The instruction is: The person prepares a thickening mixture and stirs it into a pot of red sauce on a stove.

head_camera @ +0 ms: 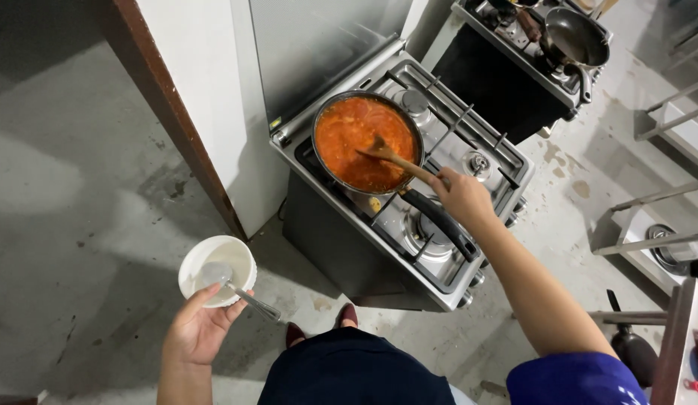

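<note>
Right hand [463, 196] fingers clamp the wooden spoon [394, 157] in the far black frying pan [367, 142] of red sauce, while left hand [199, 328] fingers grip the near white round bowl [217, 268] and metal spoon [240, 294]

Pan [367, 142] on stove [439, 247], spoon [394, 159] in it; bowl [217, 270] left, before the stove.

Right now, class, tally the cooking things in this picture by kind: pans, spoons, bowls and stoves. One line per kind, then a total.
Pans: 2, a dark pan of orange-red sauce and an empty dark frying pan
Spoons: 2, a wooden spoon in the right hand, a metal spoon
Bowls: 1, a round white bowl in the left hand
Stoves: 2, a silver gas stove and a black one
Total: 7
</note>
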